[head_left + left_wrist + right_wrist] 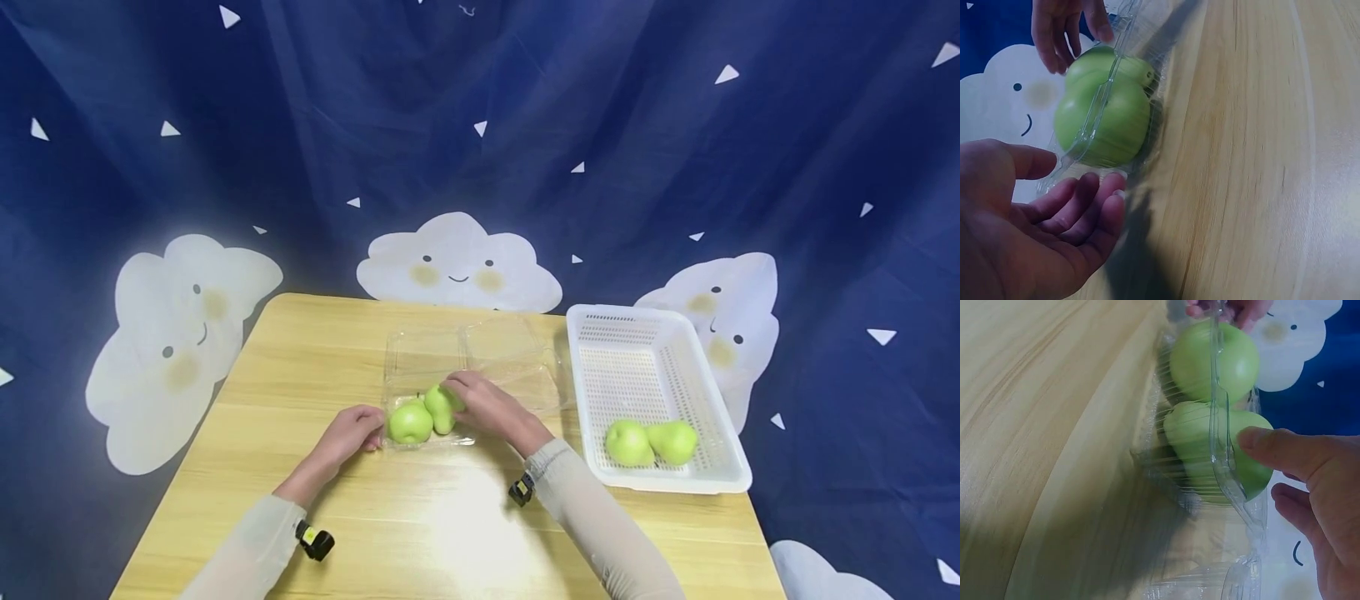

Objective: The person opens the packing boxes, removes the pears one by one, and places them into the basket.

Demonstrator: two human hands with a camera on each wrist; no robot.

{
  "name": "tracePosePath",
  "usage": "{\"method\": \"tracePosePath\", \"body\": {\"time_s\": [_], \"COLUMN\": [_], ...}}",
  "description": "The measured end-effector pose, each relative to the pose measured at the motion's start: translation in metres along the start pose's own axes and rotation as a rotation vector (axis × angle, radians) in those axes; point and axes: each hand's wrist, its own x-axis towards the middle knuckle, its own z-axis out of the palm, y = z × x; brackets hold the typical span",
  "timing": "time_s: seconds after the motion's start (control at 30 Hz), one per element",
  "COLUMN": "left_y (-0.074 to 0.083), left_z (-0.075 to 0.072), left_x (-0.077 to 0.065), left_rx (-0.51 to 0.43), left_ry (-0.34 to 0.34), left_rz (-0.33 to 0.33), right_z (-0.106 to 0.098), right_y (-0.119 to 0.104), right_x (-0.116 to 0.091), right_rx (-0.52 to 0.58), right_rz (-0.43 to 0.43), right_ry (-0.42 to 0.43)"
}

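A clear plastic clamshell box (423, 350) lies with its lid folded back on the table. In its near left compartment sit a green apple (410, 422) and, just right of it, a green pear (441, 408). My right hand (483, 404) holds the pear; in the right wrist view the thumb (1257, 439) lies on its side, while the far fingertips are partly hidden. At the box's left edge is my left hand (351, 435), its loosely bent fingers (1107, 212) beside the corner, with a gap between thumb and fingers.
On the right of the wooden table (300, 358) stands a white perforated basket (611, 367), holding another green apple (628, 443) and green pear (672, 442) at its near end. Behind the table hangs a blue curtain (450, 150) with clouds.
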Motion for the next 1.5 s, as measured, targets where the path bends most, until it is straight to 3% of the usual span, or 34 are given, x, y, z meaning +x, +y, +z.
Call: {"method": "tracePosePath", "body": {"time_s": [0.37, 0.7, 1.0, 1.27, 1.5], "left_y": [0.005, 0.010, 0.009, 0.006, 0.008], "left_z": [0.005, 0.003, 0.005, 0.005, 0.005], "left_x": [0.010, 0.011, 0.013, 0.014, 0.013], "left_rx": [-0.105, -0.158, -0.173, -0.172, -0.161], "left_ry": [0.058, 0.029, 0.031, 0.050, 0.067], "left_rz": [-0.009, -0.029, -0.041, -0.032, -0.045], "right_z": [0.007, 0.013, 0.018, 0.015, 0.009], "right_y": [0.001, 0.005, 0.007, 0.003, -0.002], "right_x": [0.006, 0.007, 0.008, 0.007, 0.005], "right_rx": [0.041, 0.105, -0.120, -0.147, -0.104], "right_rz": [0.011, 0.027, -0.034, -0.017, 0.020], "right_ry": [-0.070, -0.091, -0.096, -0.078, -0.061]}}
